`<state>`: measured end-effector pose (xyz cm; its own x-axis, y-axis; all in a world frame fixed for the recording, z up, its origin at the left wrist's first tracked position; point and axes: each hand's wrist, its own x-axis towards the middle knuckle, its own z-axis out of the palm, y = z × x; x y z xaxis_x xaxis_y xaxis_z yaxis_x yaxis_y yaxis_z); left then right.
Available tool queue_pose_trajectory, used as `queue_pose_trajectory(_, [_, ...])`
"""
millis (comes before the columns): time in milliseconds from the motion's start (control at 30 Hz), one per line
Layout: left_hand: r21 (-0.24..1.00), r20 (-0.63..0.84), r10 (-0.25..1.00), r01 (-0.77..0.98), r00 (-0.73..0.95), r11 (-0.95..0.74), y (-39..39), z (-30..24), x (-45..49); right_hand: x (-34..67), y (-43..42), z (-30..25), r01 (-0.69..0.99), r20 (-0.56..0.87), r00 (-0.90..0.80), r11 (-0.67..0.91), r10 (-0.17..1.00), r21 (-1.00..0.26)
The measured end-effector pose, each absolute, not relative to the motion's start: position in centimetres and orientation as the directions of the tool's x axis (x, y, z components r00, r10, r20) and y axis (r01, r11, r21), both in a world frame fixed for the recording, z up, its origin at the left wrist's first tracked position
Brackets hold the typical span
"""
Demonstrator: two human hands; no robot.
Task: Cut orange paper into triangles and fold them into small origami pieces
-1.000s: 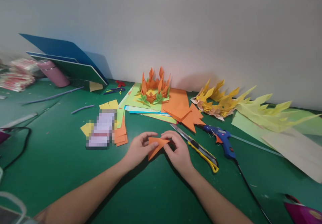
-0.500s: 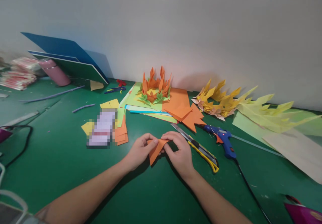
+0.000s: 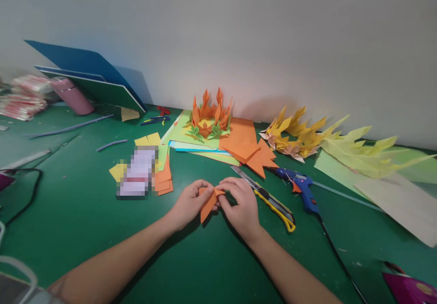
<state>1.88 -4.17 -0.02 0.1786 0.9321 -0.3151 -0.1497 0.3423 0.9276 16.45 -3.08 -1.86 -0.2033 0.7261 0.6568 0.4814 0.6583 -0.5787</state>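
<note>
A small folded piece of orange paper [image 3: 207, 207] is held between my two hands above the green table. My left hand [image 3: 191, 201] pinches its upper left part, with the thumb on top. The fingers of my right hand [image 3: 241, 206] grip its upper right corner, where a narrow flap stands creased. Some of the fingertips are hidden behind the paper. Just right of my right hand lies a yellow utility knife [image 3: 273, 204] with its blade out. A pixelated phone-like object [image 3: 137, 172] and small orange paper squares [image 3: 164, 179] lie left of my left hand.
An orange paper crown [image 3: 211, 115] stands on coloured sheets at the back. Yellow paper crowns [image 3: 297, 135] sit to its right. A blue glue gun [image 3: 303, 190] trails a black cord. Leaning blue boards [image 3: 78, 63] and a pink bottle [image 3: 72, 95] are back left.
The right corner of the orange paper has been folded inward, so the piece looks narrower there. Both hands stay in nearly the same place.
</note>
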Motion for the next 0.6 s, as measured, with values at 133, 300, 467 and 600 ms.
queue_pose_trajectory(133, [0.931, -0.304, 0.936, -0.155, 0.176, 0.332, -4.09, 0.10, 1.91, 16.53, -3.13, -1.99, 0.521, 0.678, -0.239, 0.681, 0.695, -0.514])
queue_pose_trajectory(300, [0.935, -0.307, 0.933, -0.120, 0.188, 0.332, -4.00, 0.26, 1.91, 16.59, -3.19, -2.02, 0.582, 0.690, -0.252, 0.676, 0.679, -0.452])
queue_pose_trajectory(467, [0.935, -0.314, 0.933, -0.117, 0.174, 0.336, -4.03, 0.14, 1.80, 16.82, -3.22, -1.99, 0.598, 0.704, -0.288, 0.696, 0.650, -0.398])
queue_pose_trajectory(600, [0.931, -0.314, 0.932, -0.134, 0.183, 0.340, -4.03, 0.10, 1.72, 16.96, -3.22, -1.96, 0.602, 0.703, -0.314, 0.706, 0.638, -0.372])
